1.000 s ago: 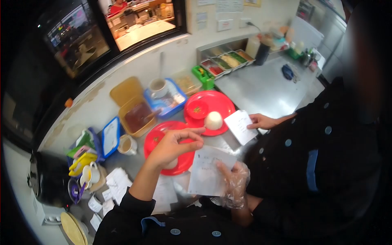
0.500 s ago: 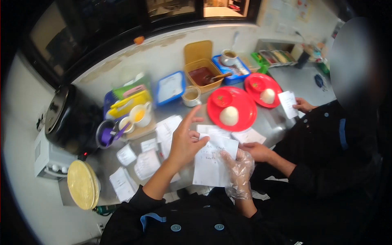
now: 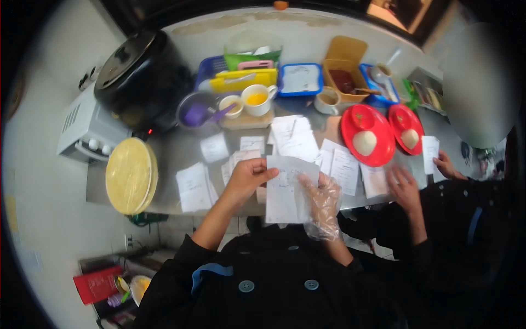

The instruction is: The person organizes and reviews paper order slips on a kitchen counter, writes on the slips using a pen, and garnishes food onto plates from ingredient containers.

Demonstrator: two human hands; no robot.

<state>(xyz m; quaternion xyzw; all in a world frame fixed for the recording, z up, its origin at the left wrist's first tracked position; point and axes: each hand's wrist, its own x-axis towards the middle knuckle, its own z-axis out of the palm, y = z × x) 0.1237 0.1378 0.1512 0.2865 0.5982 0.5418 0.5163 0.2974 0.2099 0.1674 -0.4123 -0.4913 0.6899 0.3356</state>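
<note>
A white paper slip (image 3: 283, 198) with handwriting is held up in front of my chest. My right hand (image 3: 322, 204), in a clear plastic glove, grips its right side with the thumb over the front. At the slip's upper left edge, my bare left hand (image 3: 251, 178) pinches it between thumb and curled fingers. Beyond my hands, several more written slips (image 3: 292, 138) lie on the steel counter (image 3: 164, 159). One stack of slips (image 3: 194, 186) is left of my left forearm.
Two red plates (image 3: 378, 156) with rice mounds stand to the right. A co-worker's hand (image 3: 404, 189) hovers over the counter; their other holds a slip (image 3: 430, 154). Along the back are cups (image 3: 256, 101), a sauce container (image 3: 342, 82) and a black cooker (image 3: 145, 82). Yellow wrapped plates (image 3: 129, 178) stand left.
My raised left hand has come down and closed on the slip's upper left edge. The view has turned left. The co-worker's nearer hand has moved away from my right hand.
</note>
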